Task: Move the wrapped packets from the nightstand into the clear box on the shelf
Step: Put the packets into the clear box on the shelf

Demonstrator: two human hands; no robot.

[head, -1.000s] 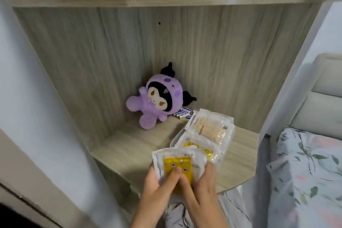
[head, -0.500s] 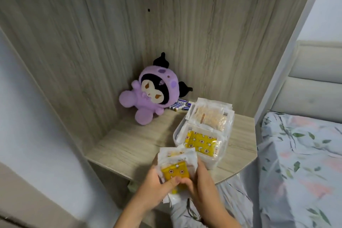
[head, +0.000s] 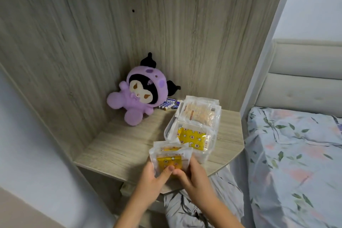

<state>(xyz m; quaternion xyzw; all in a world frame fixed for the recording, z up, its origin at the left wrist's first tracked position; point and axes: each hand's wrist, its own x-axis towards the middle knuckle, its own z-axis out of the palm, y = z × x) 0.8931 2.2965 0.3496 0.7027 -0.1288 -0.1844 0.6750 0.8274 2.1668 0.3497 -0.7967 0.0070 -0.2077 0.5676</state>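
2 hands clamp fingers on packets over wood shelf; bed right.

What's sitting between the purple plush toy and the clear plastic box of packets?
In the head view, a small cluster of blue-and-white batteries lies on the wooden shelf, between the purple plush toy and the clear plastic box.
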